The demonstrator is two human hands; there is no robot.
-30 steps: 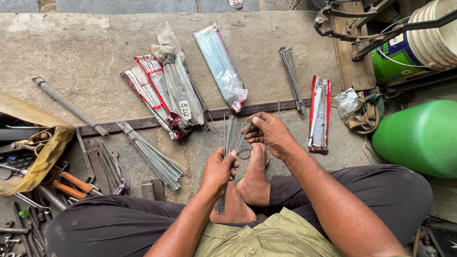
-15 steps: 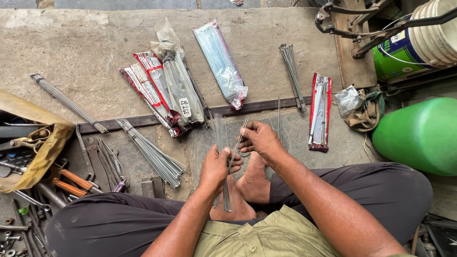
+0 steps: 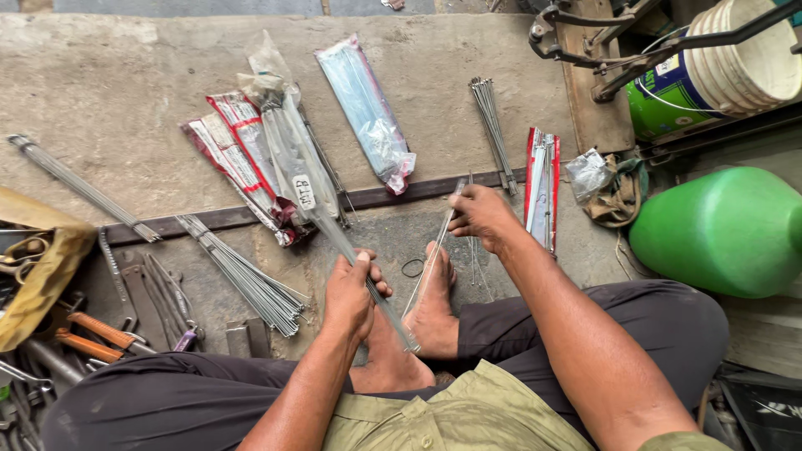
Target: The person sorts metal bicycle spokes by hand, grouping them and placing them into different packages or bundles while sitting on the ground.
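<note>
Landmark taken: the dark metal strip (image 3: 251, 215) lying across the concrete floor (image 3: 109, 92).

Far left, below the strip's left end: an open yellow-brown tool bag (image 3: 33, 276), with orange-handled tools (image 3: 92, 330) and flat wrenches (image 3: 150, 292) just beside it. A long thin rod bundle (image 3: 79, 185) lies diagonally above the strip's left end, its lower tip at the strip.

Below the strip, left of centre: a loose fan of bare spokes (image 3: 246, 276) on the floor.

Across the strip, centre: red-and-white spoke packets (image 3: 238, 163) and a clear plastic packet (image 3: 292, 159); a pale blue packet (image 3: 363, 113) lies above the strip, its lower end near it.

Left hand (image 3: 351, 292), below the strip: fingers closed around a bundle of spokes (image 3: 368, 276), which runs diagonally over the person's bare feet (image 3: 409, 334).

Right hand (image 3: 480, 213), at the strip's right part: thumb and fingertips pinching the top of a single spoke (image 3: 430, 255), which slants down toward the feet. A small black ring (image 3: 412, 267) lies on the floor between the hands.

Above the strip's right end: a tied spoke bundle (image 3: 489, 125). Across the right end: a red-edged packet (image 3: 543, 188). Further right: a crumpled bag and rag (image 3: 606, 184), a green plastic container (image 3: 723, 230), and a white-and-green bucket (image 3: 727, 71)
</note>
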